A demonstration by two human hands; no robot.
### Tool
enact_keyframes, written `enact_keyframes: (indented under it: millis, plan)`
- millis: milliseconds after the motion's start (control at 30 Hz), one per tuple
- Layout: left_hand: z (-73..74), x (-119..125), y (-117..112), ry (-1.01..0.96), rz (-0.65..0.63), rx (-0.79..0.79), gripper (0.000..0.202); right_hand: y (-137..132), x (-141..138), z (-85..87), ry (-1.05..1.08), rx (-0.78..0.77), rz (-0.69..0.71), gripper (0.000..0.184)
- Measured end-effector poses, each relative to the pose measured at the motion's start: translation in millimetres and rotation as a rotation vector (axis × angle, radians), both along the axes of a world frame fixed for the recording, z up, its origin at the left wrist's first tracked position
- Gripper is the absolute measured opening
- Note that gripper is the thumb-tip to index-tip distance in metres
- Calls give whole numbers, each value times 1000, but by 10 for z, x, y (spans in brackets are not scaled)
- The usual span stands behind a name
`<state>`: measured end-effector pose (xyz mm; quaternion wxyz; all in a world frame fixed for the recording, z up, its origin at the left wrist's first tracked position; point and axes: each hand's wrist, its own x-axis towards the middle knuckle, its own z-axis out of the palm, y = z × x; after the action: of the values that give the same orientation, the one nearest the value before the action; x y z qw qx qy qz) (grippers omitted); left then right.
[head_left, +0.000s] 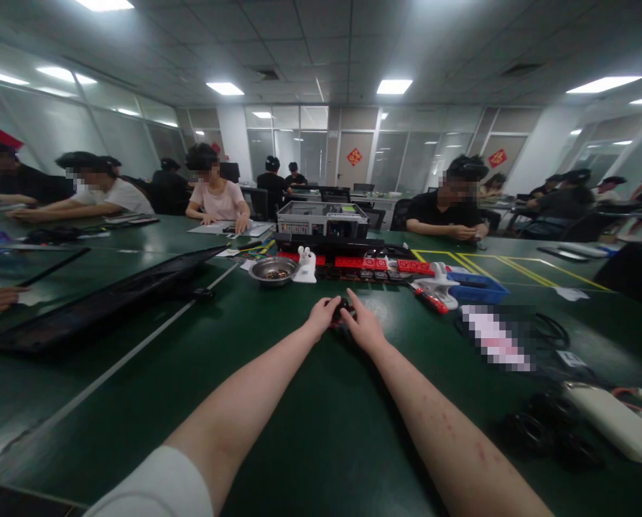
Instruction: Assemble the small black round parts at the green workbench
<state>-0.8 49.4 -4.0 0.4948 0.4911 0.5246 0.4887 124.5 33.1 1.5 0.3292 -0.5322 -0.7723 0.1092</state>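
Observation:
My left hand [322, 318] and my right hand [365, 327] meet over the green table in the middle of the view. Between them is a small dark, rounded object [343, 307] with a bit of red low on its near side; its kind is too small and blurred to tell. The left fingers close on its left side. On the right side my thumb presses against it, while the index finger reaches along its far edge. A metal bowl [272, 273] with small pieces in it stands beyond my left hand, beside a white rabbit-shaped stand [305, 266].
Behind my hands runs a row of red and black parts [364, 266], with an open computer case [321, 215] further back. A blue tray [475, 287] and red-handled pliers [433, 300] lie right. Black rings [531, 431] sit near right; a long black panel [105, 301] lies left. Several people sit around.

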Motion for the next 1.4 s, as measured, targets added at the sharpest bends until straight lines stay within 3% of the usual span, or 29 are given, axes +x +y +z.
enact_keyframes:
  millis: [133, 267, 500, 633, 767, 833, 1000, 1167, 1400]
  plan:
    - [-71, -3, 14, 80, 64, 77, 32, 86, 13, -57, 108, -196, -219, 53]
    - [-118, -9, 30, 139, 62, 129, 27, 130, 52, -64, 17, -270, -217, 59]
    - [-131, -13, 85, 119, 48, 98, 32, 139, 25, -85, -3, -123, -68, 49]
    - [-126, -24, 111, 53, 29, 61, 40, 120, 16, -73, -30, 21, -1, 30]
    - [-105, -39, 106, 9, 32, 36, 39, 75, 2, -72, -28, 140, 63, 37]
    - [-96, -42, 93, 3, 36, 39, 35, 64, -12, -81, 31, 105, 57, 36]
    - [-102, -42, 70, 27, 98, 72, 26, 99, -20, -123, 144, -111, -141, 40]
    - [-111, -55, 84, 54, 133, 90, 24, 128, 5, -141, 28, -196, -127, 57]
    - [-127, 12, 50, 136, 45, 151, 22, 160, 3, -146, 58, -212, -72, 56]
